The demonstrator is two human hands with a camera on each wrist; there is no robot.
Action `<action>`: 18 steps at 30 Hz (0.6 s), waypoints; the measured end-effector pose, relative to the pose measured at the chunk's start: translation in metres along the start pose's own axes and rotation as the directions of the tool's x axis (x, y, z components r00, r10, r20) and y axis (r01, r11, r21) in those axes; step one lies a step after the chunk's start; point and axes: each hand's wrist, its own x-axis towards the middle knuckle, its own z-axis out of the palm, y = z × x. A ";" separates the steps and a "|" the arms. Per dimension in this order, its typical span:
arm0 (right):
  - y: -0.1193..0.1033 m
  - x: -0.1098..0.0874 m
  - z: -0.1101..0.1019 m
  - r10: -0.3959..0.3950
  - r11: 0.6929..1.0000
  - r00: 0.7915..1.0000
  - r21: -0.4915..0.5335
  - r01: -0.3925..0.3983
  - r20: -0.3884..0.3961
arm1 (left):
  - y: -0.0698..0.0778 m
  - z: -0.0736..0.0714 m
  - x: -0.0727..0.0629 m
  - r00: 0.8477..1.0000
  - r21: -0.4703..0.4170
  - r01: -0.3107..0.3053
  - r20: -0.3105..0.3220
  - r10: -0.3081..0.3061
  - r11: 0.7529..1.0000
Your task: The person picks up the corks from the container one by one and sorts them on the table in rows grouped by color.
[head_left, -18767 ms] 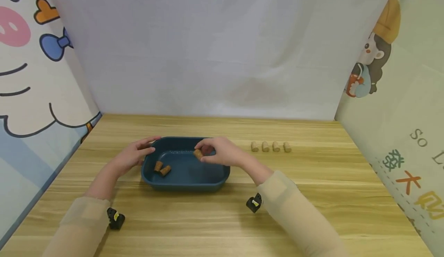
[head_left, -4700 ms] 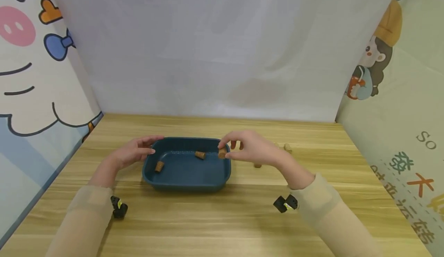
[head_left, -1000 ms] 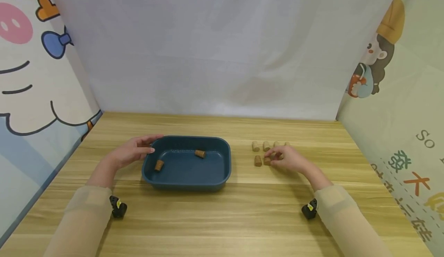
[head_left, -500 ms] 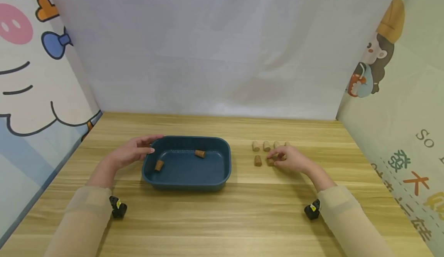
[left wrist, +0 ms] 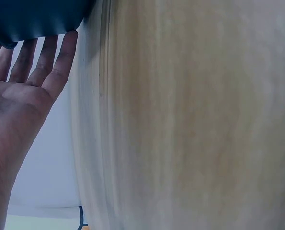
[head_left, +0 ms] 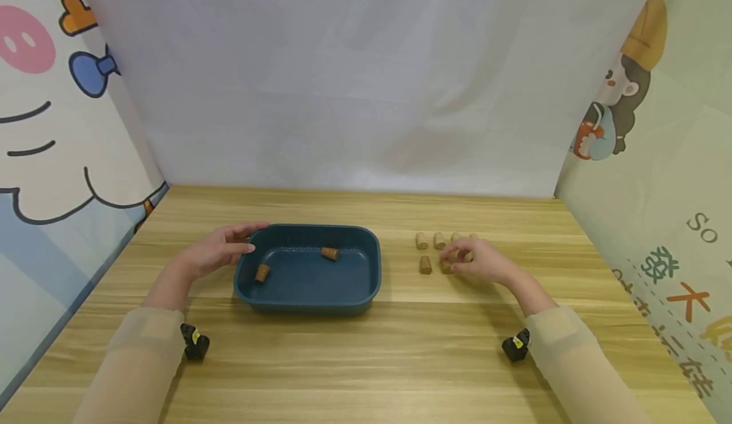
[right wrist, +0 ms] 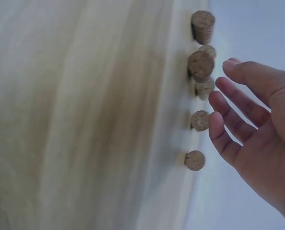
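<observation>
On the wooden table (head_left: 343, 373) sit 1 blue tray (head_left: 320, 284) and, to its right, 4 pale corks (head_left: 439, 241) in a back row with 2 darker corks (head_left: 425, 266) in front. The tray's 2 corks (head_left: 330, 254) lie apart. The left hand (head_left: 220, 250) touches the tray's left end, fingers nearly straight. The right hand (head_left: 483, 262) holds nothing, fingers loosely bent and parted beside the farther darker cork.

The tray (head_left: 311, 285) is dark blue, corks (head_left: 425, 265) brown and tan, table (head_left: 354, 367) wood-grained.
</observation>
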 end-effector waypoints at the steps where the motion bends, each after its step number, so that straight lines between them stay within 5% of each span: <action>1: -0.002 0.000 -0.001 -0.008 1.000 1.000 0.000 0.008 -0.010 | 0.000 0.000 0.000 1.000 0.002 -0.001 -0.001 0.001 1.000; 18: -0.060 0.001 -0.003 -0.132 0.990 0.977 -0.064 0.123 -0.166 | -0.002 0.001 0.001 1.000 0.018 0.007 -0.014 -0.007 1.000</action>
